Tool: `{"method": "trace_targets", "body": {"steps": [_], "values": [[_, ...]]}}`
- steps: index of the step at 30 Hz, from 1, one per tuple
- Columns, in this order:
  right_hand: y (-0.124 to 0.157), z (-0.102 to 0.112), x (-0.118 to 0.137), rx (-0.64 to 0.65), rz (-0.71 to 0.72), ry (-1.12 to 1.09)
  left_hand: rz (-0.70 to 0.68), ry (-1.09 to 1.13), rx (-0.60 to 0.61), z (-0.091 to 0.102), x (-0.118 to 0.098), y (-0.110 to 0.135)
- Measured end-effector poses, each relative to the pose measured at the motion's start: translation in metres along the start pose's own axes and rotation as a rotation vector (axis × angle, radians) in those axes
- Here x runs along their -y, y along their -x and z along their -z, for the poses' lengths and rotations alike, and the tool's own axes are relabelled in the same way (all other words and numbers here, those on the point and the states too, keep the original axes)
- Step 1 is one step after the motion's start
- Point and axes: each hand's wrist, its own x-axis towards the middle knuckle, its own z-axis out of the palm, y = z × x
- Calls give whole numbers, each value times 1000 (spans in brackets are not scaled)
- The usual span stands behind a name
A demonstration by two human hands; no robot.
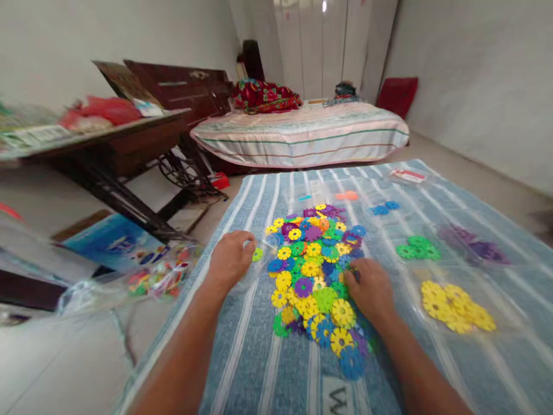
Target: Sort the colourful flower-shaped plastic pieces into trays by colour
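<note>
A heap of mixed plastic flower-shaped discs [315,271] in yellow, green, blue and purple lies on a blue striped mat [259,357]. My left hand [231,259] rests at the heap's left edge, fingers curled beside a small green disc [257,254]. At the heap's right edge my right hand [371,288] has its fingers bent down into the discs. Whether either hand grips a piece is hidden. Sorted groups lie to the right: yellow discs [455,305], green discs [417,248], purple discs [473,245], blue discs [384,207] and one orange piece [347,196].
A clear plastic bag of coloured pieces [147,279] lies on the floor at the left, by a blue box [108,242]. A dark wooden table [121,144] stands behind it. A striped mattress [302,135] lies at the back.
</note>
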Motion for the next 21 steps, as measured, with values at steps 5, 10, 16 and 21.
{"method": "trace_targets", "body": {"steps": [5, 10, 16, 21], "values": [[1, 0, -2, 0, -6, 2, -291, 209, 209, -5, -48, 27], [1, 2, -2, -9, 7, 0, -448, 81, 429, -29, -88, 46], [1, -1, -5, -8, 33, 22, -512, -51, 456, -49, -100, 53], [1, -3, -7, -34, 51, 20, -546, -58, 494, -51, -102, 48]]}}
